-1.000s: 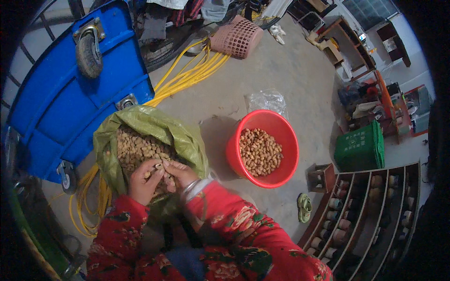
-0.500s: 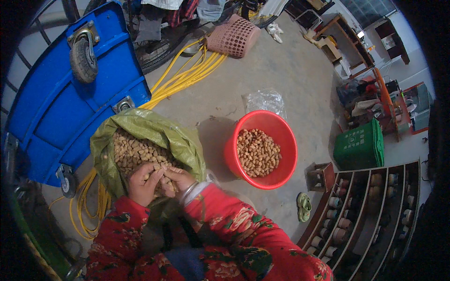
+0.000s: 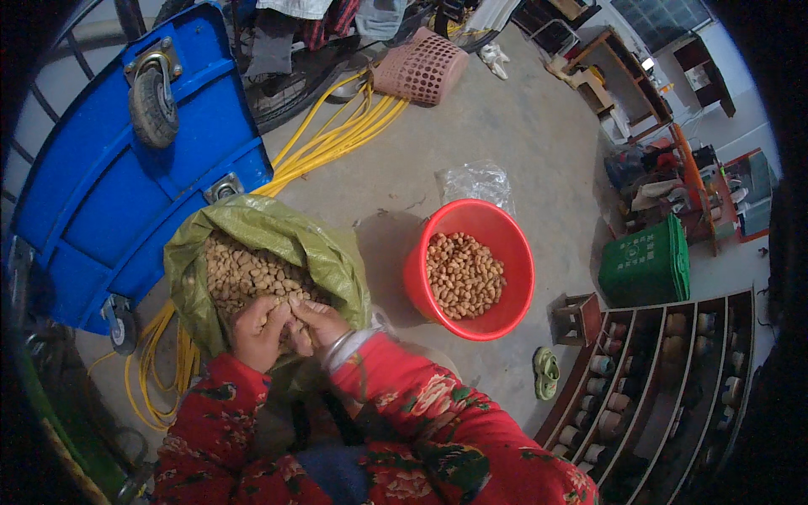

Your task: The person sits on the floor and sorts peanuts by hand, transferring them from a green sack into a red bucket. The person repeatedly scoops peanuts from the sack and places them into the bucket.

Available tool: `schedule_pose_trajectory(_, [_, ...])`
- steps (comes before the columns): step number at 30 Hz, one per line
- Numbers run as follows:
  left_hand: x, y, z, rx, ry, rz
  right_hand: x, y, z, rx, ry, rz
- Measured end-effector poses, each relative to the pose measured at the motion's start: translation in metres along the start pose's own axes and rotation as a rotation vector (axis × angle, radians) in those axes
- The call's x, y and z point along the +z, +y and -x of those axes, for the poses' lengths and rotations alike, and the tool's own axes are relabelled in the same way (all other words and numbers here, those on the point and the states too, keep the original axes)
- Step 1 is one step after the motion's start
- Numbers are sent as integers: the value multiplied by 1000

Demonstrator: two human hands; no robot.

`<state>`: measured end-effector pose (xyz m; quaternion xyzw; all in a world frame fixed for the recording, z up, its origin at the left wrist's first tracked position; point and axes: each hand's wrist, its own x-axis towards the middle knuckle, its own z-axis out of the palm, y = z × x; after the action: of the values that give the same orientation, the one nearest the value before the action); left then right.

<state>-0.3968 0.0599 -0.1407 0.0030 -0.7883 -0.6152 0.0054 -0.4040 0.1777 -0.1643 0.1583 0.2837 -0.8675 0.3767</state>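
My left hand (image 3: pixel 259 333) and my right hand (image 3: pixel 318 324) meet over the near edge of an olive-green woven sack (image 3: pixel 324 244). Both are closed, thumbs and fingertips pinched together on what looks like a peanut in its shell, mostly hidden by the fingers. Tan unshelled peanuts (image 3: pixel 248 269) fill the sack's open mouth just beyond my knuckles. Right of the sack, a red plastic basin (image 3: pixel 518 278) stands on the floor, apart from both hands. Light brown shelled peanut kernels (image 3: pixel 465 276) lie in its bottom.
A blue wheeled platform (image 3: pixel 93 194) leans at the left, with yellow hose (image 3: pixel 337 151) coiled beside it. Behind the basin lies a clear plastic bag (image 3: pixel 480 181). A pink basket (image 3: pixel 421 67), green bin (image 3: pixel 646 263), small stool (image 3: pixel 577 318), green clogs (image 3: pixel 545 373) and shoe rack (image 3: pixel 648 387) stand around.
My fingertips have shifted slightly against each other, pinching in the same spot over the sack. The sack and basin stay where they were.
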Motion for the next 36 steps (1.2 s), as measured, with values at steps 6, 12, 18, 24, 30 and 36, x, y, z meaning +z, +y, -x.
schedule_pose_trajectory(6, [4, -1, -3, 11, 30, 69, 8, -5, 1, -161, 200, 223])
schedule_pose_trajectory(12, [3, -4, -4, -65, -49, 176, 12, -5, 4, -310, 243, 504])
schedule_pose_trajectory(18, [10, 1, 4, -92, -24, 289, 8, -2, 2, -289, 222, 452])
schedule_pose_trajectory(24, [14, 0, 2, -53, -9, 327, 15, -6, 2, -323, 256, 358])
schedule_pose_trajectory(30, [14, -1, 5, -143, 28, 378, 13, -9, 7, -320, 170, 348])
schedule_pose_trajectory(36, [12, 13, 2, -67, 118, 358, 19, -22, 11, -313, 152, 187])
